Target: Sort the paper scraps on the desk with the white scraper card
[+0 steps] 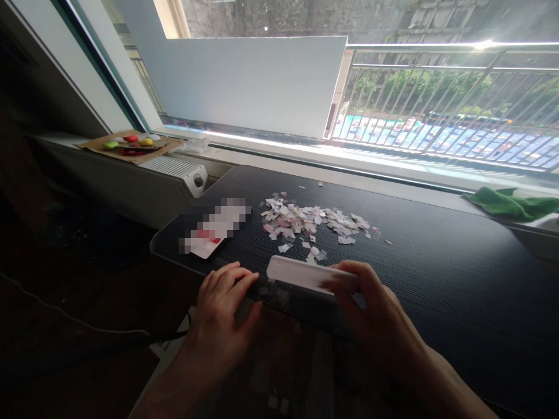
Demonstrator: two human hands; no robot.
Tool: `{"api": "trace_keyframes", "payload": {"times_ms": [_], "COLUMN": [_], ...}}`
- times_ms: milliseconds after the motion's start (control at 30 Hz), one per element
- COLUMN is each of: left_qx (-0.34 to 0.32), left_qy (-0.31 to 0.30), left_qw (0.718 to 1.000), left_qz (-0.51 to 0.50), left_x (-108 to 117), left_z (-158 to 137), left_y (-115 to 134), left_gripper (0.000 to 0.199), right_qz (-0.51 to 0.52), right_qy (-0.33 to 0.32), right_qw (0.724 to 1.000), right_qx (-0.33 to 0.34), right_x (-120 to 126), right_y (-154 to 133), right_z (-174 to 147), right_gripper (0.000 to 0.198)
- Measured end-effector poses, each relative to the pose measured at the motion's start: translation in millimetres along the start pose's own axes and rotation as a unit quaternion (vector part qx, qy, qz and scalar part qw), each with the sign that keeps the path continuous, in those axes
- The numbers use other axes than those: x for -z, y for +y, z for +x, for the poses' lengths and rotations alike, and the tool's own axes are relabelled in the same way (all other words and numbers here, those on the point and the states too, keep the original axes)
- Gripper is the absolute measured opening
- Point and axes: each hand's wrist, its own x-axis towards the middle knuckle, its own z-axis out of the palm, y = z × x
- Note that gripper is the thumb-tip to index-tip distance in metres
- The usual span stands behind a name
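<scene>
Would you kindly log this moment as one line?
left hand: open, nothing visibly held | right hand: holding pale flat piece by one end | small scraps: loosely heaped beyond it on black table

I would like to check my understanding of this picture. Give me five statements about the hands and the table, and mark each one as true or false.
1. The right hand holds a flat white piece by one end. True.
2. Loose scraps lie on the dark table. True.
3. The scraps are stacked in one neat column. False: they are spread in a loose heap, with some lying apart.
4. A green cloth lies at the right side of the picture, near the window. True.
5. The left hand holds the green cloth. False: it is by the near edge of the table, with nothing visible in its grasp.
</scene>
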Motion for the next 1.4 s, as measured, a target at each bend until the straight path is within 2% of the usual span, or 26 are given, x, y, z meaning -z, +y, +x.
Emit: {"api": "trace_keyframes", "payload": {"times_ms": [133,300,533,667,800,933,1033,1100,1167,1267,1400], "left_qx": [0.007,0.017,-0.033,-0.031,-0.033,-0.024,-0.009,-0.014,-0.020,-0.028,-0.057], "left_qy": [-0.003,-0.006,-0.054,-0.044,-0.032,-0.042,-0.088,-0.116,-0.121,-0.098,-0.105], "left_qw": [1.000,1.000,0.997,0.998,0.999,0.999,0.996,0.993,0.992,0.995,0.993], "left_qz": [0.007,0.015,0.032,0.015,-0.010,0.000,0.014,0.016,0.015,0.015,0.009], "left_x": [-2,-2,0,2,7,9,6,4,2,4,15], "left_z": [-1,-2,-5,-9,-10,7,25,30,28,15,-4], "left_y": [5,8,-1,7,17,18,17,15,15,16,20], "left_gripper": [0.030,0.026,0.032,0.028,0.023,0.032,0.039,0.040,0.042,0.046,0.041], "right_qz": [-0.038,-0.050,0.024,0.027,0.027,-0.002,-0.034,-0.029,-0.014,0.015,0.074], "right_qy": [0.006,0.049,0.003,-0.022,-0.034,0.028,0.070,0.074,0.062,0.030,-0.013], "right_qw": [0.997,0.994,0.991,0.987,0.986,0.991,0.990,0.990,0.992,0.997,0.994], "right_qx": [0.074,0.086,0.132,0.159,0.162,0.132,0.116,0.117,0.107,0.075,0.085], "right_x": [9,7,5,8,12,8,1,-1,-1,5,14], "right_y": [-3,3,-7,-4,0,1,2,3,3,4,6], "right_z": [-14,-15,-34,-57,-68,-45,-24,-20,-26,-48,-74], "right_gripper": [0.014,0.020,0.025,0.027,0.026,0.036,0.030,0.027,0.028,0.031,0.032]}}
